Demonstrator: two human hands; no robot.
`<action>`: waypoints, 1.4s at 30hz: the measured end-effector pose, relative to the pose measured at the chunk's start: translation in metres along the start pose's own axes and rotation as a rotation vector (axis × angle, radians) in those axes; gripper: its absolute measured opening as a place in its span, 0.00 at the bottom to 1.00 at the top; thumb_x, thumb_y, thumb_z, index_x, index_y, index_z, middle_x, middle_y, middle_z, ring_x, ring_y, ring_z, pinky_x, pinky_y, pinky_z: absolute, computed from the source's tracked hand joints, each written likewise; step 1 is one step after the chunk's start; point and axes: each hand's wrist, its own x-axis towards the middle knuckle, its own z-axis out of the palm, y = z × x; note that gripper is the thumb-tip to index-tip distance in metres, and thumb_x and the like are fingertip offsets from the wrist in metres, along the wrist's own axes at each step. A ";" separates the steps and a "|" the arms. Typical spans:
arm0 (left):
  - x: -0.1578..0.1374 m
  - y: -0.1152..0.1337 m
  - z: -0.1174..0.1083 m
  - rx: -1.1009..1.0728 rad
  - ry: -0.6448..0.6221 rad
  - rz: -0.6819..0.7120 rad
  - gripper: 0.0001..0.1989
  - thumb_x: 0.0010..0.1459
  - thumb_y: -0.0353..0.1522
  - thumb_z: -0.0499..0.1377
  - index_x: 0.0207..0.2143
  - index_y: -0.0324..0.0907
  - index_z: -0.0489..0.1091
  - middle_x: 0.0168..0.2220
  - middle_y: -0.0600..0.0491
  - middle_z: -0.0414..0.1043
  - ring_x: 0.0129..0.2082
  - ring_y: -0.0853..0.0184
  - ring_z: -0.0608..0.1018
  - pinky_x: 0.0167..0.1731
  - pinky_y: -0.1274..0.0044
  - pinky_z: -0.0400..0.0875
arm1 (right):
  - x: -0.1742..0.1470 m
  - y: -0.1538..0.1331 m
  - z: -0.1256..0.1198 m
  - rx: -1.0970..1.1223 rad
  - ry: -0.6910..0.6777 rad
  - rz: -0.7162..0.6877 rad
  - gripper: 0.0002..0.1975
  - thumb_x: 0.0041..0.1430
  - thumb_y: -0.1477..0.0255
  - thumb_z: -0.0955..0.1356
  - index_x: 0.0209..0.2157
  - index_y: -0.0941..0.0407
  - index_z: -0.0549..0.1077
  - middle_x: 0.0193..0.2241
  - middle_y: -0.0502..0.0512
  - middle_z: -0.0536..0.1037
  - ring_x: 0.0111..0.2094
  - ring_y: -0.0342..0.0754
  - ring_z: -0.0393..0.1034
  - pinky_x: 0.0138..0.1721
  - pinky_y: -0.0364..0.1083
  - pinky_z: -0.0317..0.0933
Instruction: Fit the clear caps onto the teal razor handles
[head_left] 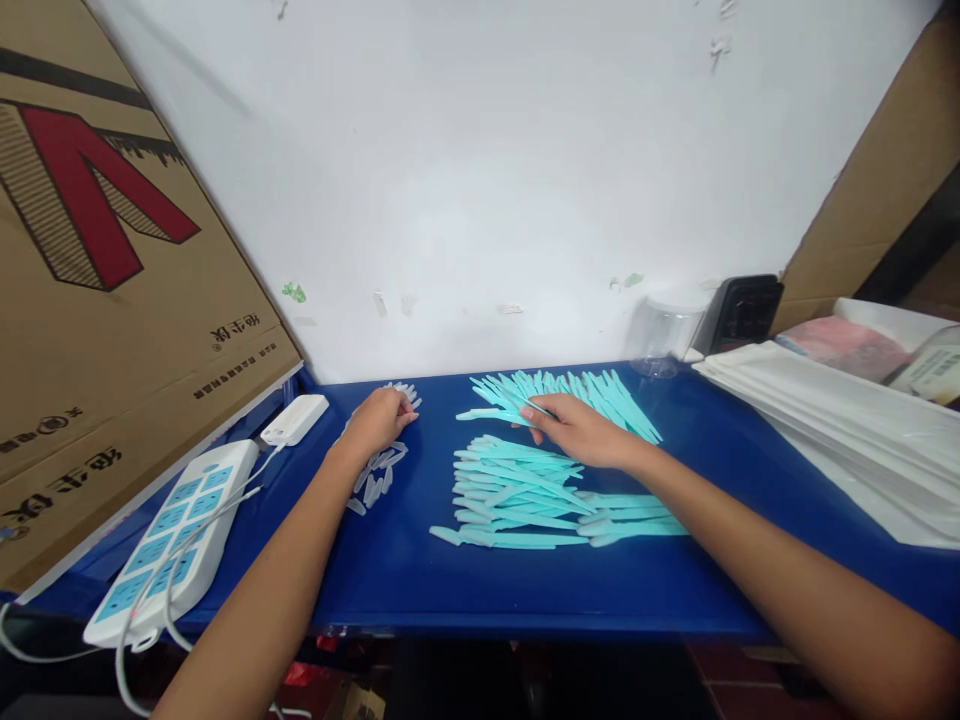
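On the left, my left hand (381,415) reaches into a scatter of small translucent plastic caps (384,458). Its fingers are pinched together, and whatever lies between them is too small to make out. My right hand (574,428) is closed on a teal eyebrow razor (519,396), thumb on top, with the razor's end pointing left. Behind that hand lies a fanned row of teal razors (611,400). Nearer to me is a second pile of razors (510,485), most of them lying sideways. Part of this pile reaches under my right forearm.
A white power strip (176,540) with cables and a white adapter (296,418) lie on the left of the blue table (465,595), beside a cardboard box (135,330). At the back right stand a clear jar (664,335) and a black object (746,310). White bags (832,420) are stacked at right.
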 end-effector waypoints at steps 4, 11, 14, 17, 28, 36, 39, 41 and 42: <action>0.001 -0.003 0.006 -0.016 0.002 0.012 0.07 0.61 0.36 0.60 0.32 0.42 0.73 0.34 0.44 0.75 0.36 0.55 0.75 0.38 0.69 0.66 | -0.001 0.002 0.001 0.011 -0.009 -0.005 0.26 0.72 0.52 0.57 0.27 0.55 0.69 0.22 0.47 0.65 0.22 0.44 0.58 0.28 0.45 0.54; 0.001 -0.001 0.012 -0.067 0.010 0.069 0.06 0.63 0.32 0.52 0.37 0.44 0.69 0.35 0.47 0.74 0.35 0.57 0.75 0.37 0.70 0.65 | -0.002 -0.001 0.002 -0.002 -0.010 0.003 0.25 0.72 0.54 0.57 0.27 0.55 0.69 0.22 0.47 0.65 0.22 0.44 0.58 0.28 0.45 0.54; 0.000 0.002 0.010 -0.094 0.015 0.082 0.08 0.65 0.32 0.50 0.42 0.45 0.68 0.38 0.47 0.75 0.36 0.59 0.75 0.37 0.71 0.65 | -0.001 -0.003 0.001 -0.009 -0.011 0.008 0.25 0.72 0.55 0.58 0.27 0.55 0.69 0.22 0.47 0.65 0.22 0.44 0.58 0.29 0.45 0.54; -0.001 0.002 0.004 -0.141 -0.002 0.073 0.10 0.66 0.37 0.51 0.43 0.45 0.70 0.36 0.48 0.75 0.34 0.60 0.76 0.35 0.72 0.65 | -0.001 -0.002 0.000 -0.010 -0.009 0.003 0.24 0.73 0.56 0.58 0.27 0.55 0.69 0.23 0.48 0.67 0.23 0.44 0.58 0.29 0.45 0.54; -0.002 0.007 -0.002 -0.231 -0.180 -0.004 0.11 0.60 0.41 0.59 0.33 0.42 0.72 0.28 0.51 0.74 0.28 0.61 0.75 0.30 0.72 0.65 | 0.000 0.002 0.001 -0.006 -0.003 -0.001 0.24 0.72 0.56 0.58 0.27 0.55 0.69 0.23 0.48 0.67 0.23 0.44 0.59 0.30 0.45 0.54; 0.000 0.012 0.010 -0.221 -0.033 0.098 0.10 0.67 0.39 0.52 0.36 0.44 0.67 0.35 0.50 0.74 0.34 0.61 0.74 0.35 0.72 0.64 | 0.000 0.002 0.000 0.000 -0.008 0.018 0.24 0.73 0.56 0.58 0.27 0.55 0.69 0.24 0.49 0.68 0.23 0.44 0.59 0.29 0.45 0.55; -0.001 0.015 0.011 -0.255 -0.014 0.101 0.08 0.67 0.37 0.52 0.40 0.43 0.67 0.34 0.51 0.72 0.33 0.62 0.73 0.34 0.72 0.64 | 0.000 0.003 0.000 -0.004 -0.010 0.007 0.24 0.73 0.57 0.58 0.27 0.55 0.69 0.24 0.49 0.68 0.23 0.44 0.59 0.29 0.45 0.55; -0.002 0.020 0.010 -0.286 0.009 0.116 0.10 0.67 0.36 0.52 0.46 0.43 0.68 0.33 0.52 0.71 0.32 0.62 0.73 0.35 0.73 0.64 | 0.000 0.003 0.000 -0.009 -0.010 0.000 0.24 0.73 0.57 0.58 0.27 0.55 0.69 0.24 0.49 0.68 0.23 0.44 0.59 0.30 0.45 0.55; -0.002 0.023 0.009 -0.310 0.020 0.123 0.12 0.67 0.36 0.51 0.49 0.42 0.68 0.33 0.53 0.71 0.32 0.63 0.73 0.35 0.73 0.65 | 0.000 0.004 0.000 -0.010 -0.009 0.000 0.24 0.73 0.57 0.58 0.27 0.55 0.69 0.24 0.49 0.68 0.23 0.44 0.59 0.30 0.45 0.55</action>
